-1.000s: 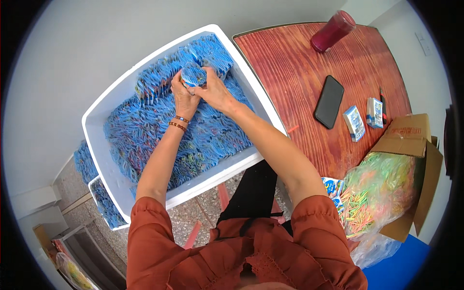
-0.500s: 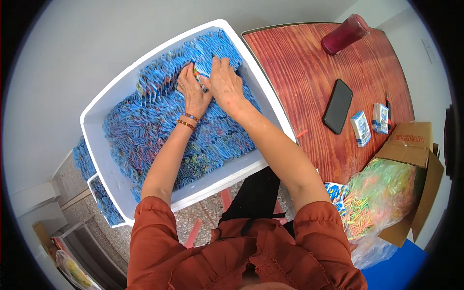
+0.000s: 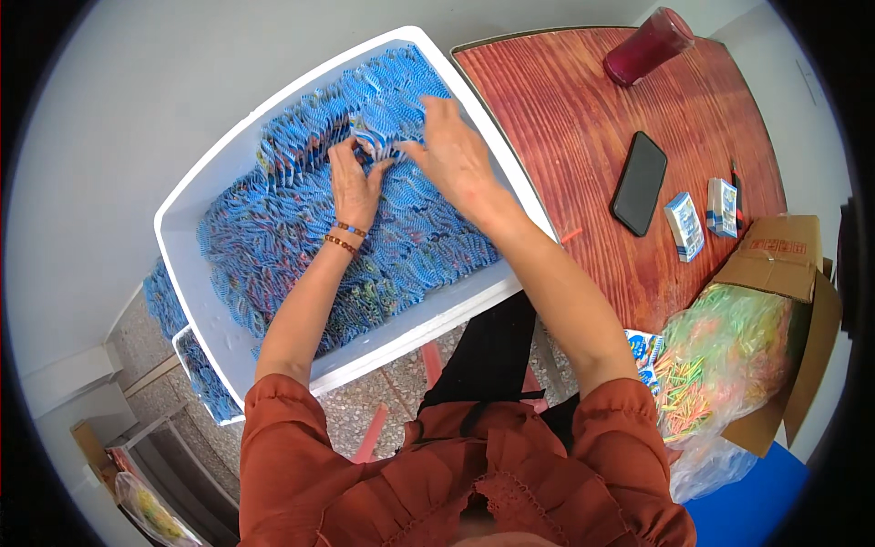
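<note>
Small blue-and-white patterned packets (image 3: 392,210) fill a white foam box (image 3: 171,205), many standing on edge in tight rows. My left hand (image 3: 355,187) is at the far part of the box, its thumb and fingers around the near end of a small bunch of packets (image 3: 375,137). Just right of that bunch is my right hand (image 3: 458,159), with thumb and fingers spread apart and slightly blurred. Nothing shows between the right hand's fingers. Two beaded bracelets circle my left wrist.
Right of the box, a reddish wooden table (image 3: 547,109) bears a dark red drink bottle (image 3: 645,50), a black phone (image 3: 639,184) and two small card packs (image 3: 684,227). A cardboard box (image 3: 775,260) holds bagged colourful sticks (image 3: 684,392). More packets (image 3: 205,374) lie lower left.
My right hand has moved right and opened away from the bunch of packets. My left hand stays at the bunch, its fingers slightly shifted. The whole view has shifted a little.
</note>
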`<state>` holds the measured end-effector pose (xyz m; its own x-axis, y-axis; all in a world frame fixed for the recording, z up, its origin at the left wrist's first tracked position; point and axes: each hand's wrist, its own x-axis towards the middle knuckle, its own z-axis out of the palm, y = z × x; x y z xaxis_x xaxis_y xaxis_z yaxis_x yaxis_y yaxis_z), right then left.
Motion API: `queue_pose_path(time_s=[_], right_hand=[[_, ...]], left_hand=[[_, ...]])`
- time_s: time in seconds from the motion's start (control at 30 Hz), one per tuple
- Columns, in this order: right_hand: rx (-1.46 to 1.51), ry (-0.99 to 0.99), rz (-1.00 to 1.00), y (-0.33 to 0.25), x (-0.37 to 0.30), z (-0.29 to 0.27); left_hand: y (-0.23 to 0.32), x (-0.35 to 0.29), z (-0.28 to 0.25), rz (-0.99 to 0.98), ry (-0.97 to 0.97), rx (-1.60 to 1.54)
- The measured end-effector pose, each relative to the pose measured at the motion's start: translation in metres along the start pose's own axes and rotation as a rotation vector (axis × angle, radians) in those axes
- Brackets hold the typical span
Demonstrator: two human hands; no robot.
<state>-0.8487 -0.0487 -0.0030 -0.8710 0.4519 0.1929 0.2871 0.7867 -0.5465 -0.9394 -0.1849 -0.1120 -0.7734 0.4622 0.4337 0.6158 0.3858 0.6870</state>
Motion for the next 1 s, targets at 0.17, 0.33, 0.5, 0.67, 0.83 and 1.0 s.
queue_pose_path(time_s=[0.17,0.33,0.5,0.67,0.83,1.0], right_hand=[[-0.073,-0.474,-0.097,0.039,-0.015,0.004],[-0.153,-0.278,-0.235,0.060,-0.004,0.036],[-0.152,-0.171,-0.221,0.057,0.005,0.041],[-0.170,-0.199,-0.224,0.067,-0.002,0.031],[-0.104,-0.500,-0.187,0.061,-0.012,0.017],[-0.019,-0.242,-0.261,0.068,-0.011,0.020]], left_hand=[[0.001,0.007,0.007,0.031,-0.046,0.084],[0.012,0.002,0.011,0.116,0.003,0.095],[0.008,0.008,0.014,0.104,-0.033,0.085],[0.020,0.009,0.026,0.087,-0.047,0.148],[0.027,0.000,0.014,0.111,-0.054,0.151],[0.035,-0.006,0.011,0.092,-0.020,0.125]])
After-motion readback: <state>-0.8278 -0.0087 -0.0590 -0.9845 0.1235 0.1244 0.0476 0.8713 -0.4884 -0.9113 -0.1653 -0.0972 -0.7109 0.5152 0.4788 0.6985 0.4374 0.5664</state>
